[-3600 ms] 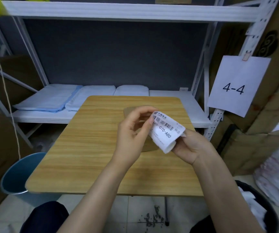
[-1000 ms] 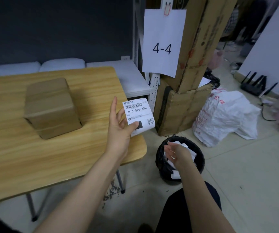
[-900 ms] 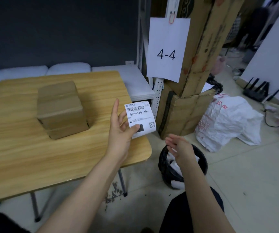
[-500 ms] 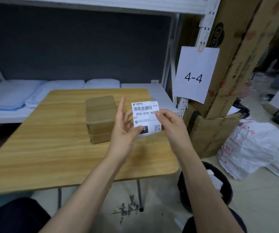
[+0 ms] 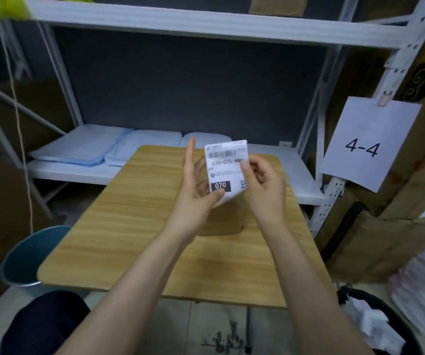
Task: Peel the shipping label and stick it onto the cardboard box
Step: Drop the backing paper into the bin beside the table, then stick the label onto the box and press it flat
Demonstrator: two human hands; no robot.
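While both forearms reach forward from the bottom of the view over the wooden table (image 5: 119, 226), the shipping label (image 5: 225, 170) is held up between the two hands, printed side facing the camera, above the cardboard box (image 5: 228, 219). Behind the table stands a white metal shelving rack (image 5: 180, 19) with a dark grey back panel; folded pale blue cloths (image 5: 96, 149) lie on its lower shelf, just past the table's far edge. Tall brown cartons (image 5: 396, 226) lean and stack to the right of the rack, and a white sheet marked "4-4" (image 5: 367, 142) is clipped to the rack's right post. A blue bin (image 5: 24, 257) sits on the floor by the table's near left corner, and a black waste basket (image 5: 385, 321) holding white scraps sits off its near right corner.

The box rests on the table towards its right edge, about midway between the near and far edges, largely hidden by the hands and the label.

The left hand (image 5: 196, 198) is raised with the palm turned inward, fingers extended upward behind the label's left edge, and the thumb pressed on the label's lower left corner beside the dark "070" block, so it pinches the paper there. The right hand (image 5: 265, 185) is curled, its thumb and fingertips closed narrowly on the label's right edge near the line "070-070-A80". The label stands nearly upright, its lower right part bending slightly back, and does not touch the box.
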